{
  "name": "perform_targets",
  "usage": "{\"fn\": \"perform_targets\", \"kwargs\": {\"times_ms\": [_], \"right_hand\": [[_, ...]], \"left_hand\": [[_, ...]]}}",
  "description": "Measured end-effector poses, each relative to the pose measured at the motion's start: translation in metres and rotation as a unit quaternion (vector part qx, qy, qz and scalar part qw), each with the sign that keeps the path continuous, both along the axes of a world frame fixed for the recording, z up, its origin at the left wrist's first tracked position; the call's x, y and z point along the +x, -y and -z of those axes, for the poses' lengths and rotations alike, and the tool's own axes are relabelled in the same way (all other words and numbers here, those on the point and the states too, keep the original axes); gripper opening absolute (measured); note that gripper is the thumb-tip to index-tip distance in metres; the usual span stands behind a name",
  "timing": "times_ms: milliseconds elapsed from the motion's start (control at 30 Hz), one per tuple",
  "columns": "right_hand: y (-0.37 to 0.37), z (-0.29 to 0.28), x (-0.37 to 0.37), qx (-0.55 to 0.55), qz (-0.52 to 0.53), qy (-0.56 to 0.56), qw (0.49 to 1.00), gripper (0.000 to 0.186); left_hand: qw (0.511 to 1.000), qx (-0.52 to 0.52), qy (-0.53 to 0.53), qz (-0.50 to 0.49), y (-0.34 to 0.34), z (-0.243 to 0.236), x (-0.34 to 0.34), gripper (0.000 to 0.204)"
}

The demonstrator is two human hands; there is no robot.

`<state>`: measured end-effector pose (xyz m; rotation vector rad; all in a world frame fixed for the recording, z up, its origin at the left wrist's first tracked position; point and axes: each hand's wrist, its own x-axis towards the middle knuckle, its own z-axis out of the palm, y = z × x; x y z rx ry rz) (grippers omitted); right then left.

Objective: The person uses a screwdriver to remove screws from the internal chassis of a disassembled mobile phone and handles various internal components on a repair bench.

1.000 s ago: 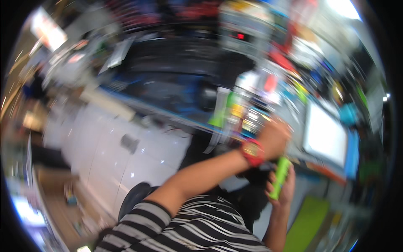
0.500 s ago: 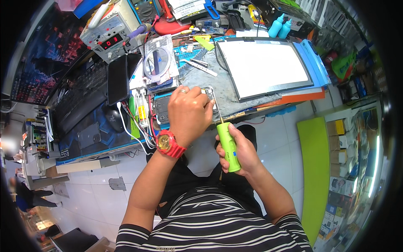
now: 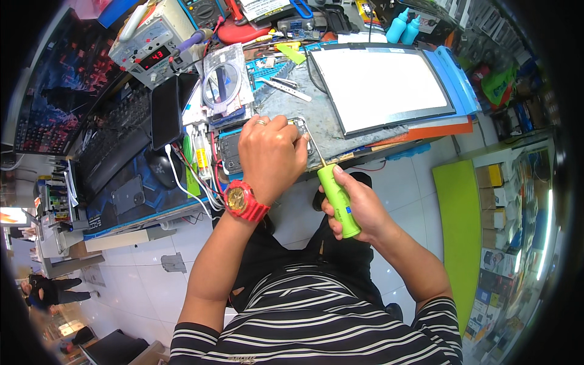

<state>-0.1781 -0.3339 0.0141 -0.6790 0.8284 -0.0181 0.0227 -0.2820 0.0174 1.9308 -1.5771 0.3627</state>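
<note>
Screwdriver, long axis slanting forward-left, points toward the phone, right hand gripping its handle, left hand's grip unclear.

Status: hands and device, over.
Left hand over black rectangular device, hiding its middle. Right hand gripping green cylindrical metal-shafted screwdriver, shaft near device's right end.

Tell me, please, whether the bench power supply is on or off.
On: the red digits glow on the front of the bench power supply.
</note>
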Motion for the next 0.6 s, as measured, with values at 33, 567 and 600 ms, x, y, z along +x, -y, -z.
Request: {"fn": "perform_targets", "kwargs": {"times_ms": [33, 567, 600], "right_hand": [[-0.002, 0.0, 0.001, 0.001, 0.005, 0.001, 1.0, 0.052], [-0.026, 0.005, 0.012, 0.026, 0.052, 0.044, 0.997, 0.051], [-0.025, 0.006, 0.012, 0.025, 0.052, 0.044, 0.997, 0.051]], "left_hand": [[1.0, 0.0, 0.0, 0.0, 0.0, 0.0, 0.0, 0.023], [1.0, -0.011, -0.024, 0.009, -0.001, 0.006, 0.006, 0.024], [1.0, -0.011, -0.022, 0.011, 0.0, 0.006, 0.006, 0.025]]}}
